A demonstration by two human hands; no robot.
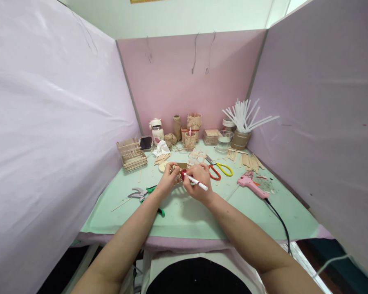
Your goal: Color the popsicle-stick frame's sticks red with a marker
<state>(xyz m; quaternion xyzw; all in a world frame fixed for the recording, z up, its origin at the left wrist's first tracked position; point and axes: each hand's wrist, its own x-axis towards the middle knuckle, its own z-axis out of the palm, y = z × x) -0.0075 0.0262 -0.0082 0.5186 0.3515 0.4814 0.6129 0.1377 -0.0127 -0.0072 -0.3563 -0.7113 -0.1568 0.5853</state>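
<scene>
My right hand (200,179) is closed around a white marker pen (200,183) with a dark red band, its tip end pointing toward my left hand. Fingers bent, my left hand (171,176) pinches a small piece with red on it (182,174), whose shape is mostly hidden between the hands. Just behind them lies a brown flat piece (180,165). Green-handled pruning shears (140,194) rest on the table, partly under my left forearm. Scissors with red and yellow handles (218,166) lie open to the right of my right hand.
A pink glue gun (252,184) with a black cord lies at right. Wooden sticks (247,160), a water cup (224,143) and a jar of white glue sticks (241,139) stand behind it. At left are a stick-built rack (131,154), phone (146,142) and bottle (157,132).
</scene>
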